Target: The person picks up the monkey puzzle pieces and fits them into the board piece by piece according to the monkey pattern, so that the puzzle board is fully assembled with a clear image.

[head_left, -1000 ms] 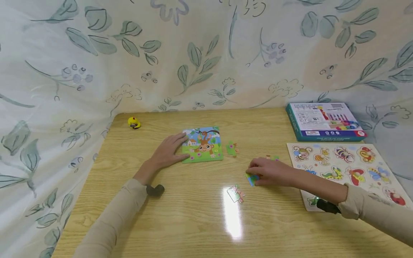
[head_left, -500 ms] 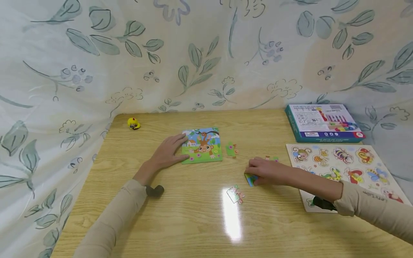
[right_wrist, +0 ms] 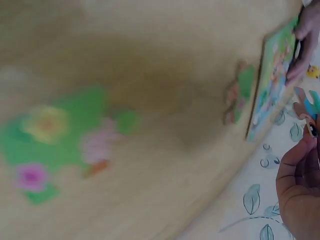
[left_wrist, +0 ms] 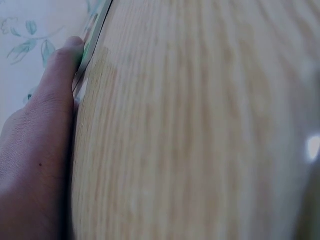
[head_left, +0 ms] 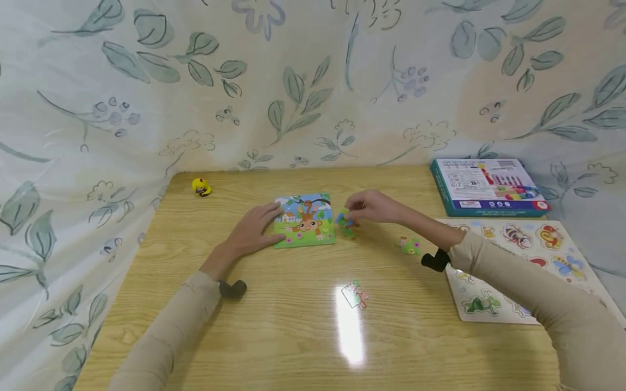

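My left hand (head_left: 249, 231) rests on the table, straight fingers and thumb at the left edge of the square monkey picture board (head_left: 309, 220). In the left wrist view the thumb (left_wrist: 60, 75) lies against the board's edge. My right hand (head_left: 375, 206) pinches a jigsaw piece (right_wrist: 311, 117) with blue, brown and a printed eye, raised over the table just right of the board. Below it a green jigsaw piece (right_wrist: 243, 92) lies beside the board, partly covered in the head view. Another green piece with flowers (head_left: 409, 245) lies under the right forearm. Nearer me is a pinkish piece (head_left: 356, 295).
A white insect board (head_left: 481, 304) lies at the right, partly under the right sleeve. Behind it is a teal and white box (head_left: 489, 187). A small yellow toy (head_left: 201, 187) stands at the far left. Floral cloth (head_left: 313, 81) hangs behind the table.
My right hand has lifted its jigsaw piece from the table and carried it left and away from me, towards the picture board. The left hand has stayed at the board's edge.
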Tool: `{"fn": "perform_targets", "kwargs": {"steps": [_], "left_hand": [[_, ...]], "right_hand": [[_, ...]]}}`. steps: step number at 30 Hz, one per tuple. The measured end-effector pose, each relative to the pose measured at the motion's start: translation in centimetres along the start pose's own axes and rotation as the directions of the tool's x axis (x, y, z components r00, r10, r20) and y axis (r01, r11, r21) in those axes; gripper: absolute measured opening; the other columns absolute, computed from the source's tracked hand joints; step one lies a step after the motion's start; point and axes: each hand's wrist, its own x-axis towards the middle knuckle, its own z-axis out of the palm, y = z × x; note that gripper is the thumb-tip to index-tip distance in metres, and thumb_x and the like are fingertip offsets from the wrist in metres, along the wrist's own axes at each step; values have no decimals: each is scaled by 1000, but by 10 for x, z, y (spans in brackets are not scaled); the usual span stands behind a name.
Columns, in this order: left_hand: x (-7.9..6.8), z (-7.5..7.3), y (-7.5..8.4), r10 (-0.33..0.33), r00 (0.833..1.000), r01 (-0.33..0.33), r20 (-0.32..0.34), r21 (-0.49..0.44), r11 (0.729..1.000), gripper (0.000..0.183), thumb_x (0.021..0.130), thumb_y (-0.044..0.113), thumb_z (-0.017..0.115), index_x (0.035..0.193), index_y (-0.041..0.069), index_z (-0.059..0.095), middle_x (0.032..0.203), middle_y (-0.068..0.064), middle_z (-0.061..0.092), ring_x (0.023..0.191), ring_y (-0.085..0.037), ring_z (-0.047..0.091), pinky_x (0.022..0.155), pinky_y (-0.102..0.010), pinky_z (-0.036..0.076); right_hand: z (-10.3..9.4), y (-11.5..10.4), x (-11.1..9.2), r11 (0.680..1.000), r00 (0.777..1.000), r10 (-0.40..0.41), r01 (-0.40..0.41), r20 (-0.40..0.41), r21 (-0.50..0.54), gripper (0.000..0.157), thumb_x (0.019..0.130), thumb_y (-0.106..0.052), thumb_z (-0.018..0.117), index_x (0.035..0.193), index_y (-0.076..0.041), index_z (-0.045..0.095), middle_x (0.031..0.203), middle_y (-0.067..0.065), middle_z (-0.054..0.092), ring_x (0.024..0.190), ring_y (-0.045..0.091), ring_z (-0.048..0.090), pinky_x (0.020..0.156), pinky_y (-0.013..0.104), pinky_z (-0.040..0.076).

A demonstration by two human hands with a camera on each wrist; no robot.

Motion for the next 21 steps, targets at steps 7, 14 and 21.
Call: {"fn": "perform_targets", "kwargs": {"steps": [7,14,21], "left_hand": [[1,2,-1,18,1000,-18,-7,4,1000,77,88,59,58,150,17,37,159,-6,32,146,-29,30,121,-51,21],[3,1,-2,11,1000,-11,0,9,1000,78,88,59,58,150,18,36,159,-5,31,146,-29,29,122,-50,21],[1,1,-1,1,1000,-1,4,6,1000,77,88,58,58,151,19,36,159,-4,31,146,-28,29,122,-49,21]], "right_hand": [[-5,-4,34,999,999,36,-36,-16,9,12,90,-15,69,91,-3,68,80,8,66,74,16,55,71,28,48],[-3,-2,43,994,997,76,-77,18,81,14,92,-15,66,93,-1,62,77,6,60,68,14,48,61,23,40],[1,1,48,973,993,98,-109,62,203,27,94,-12,63,112,3,50,82,6,55,76,39,58,69,41,53]]}}
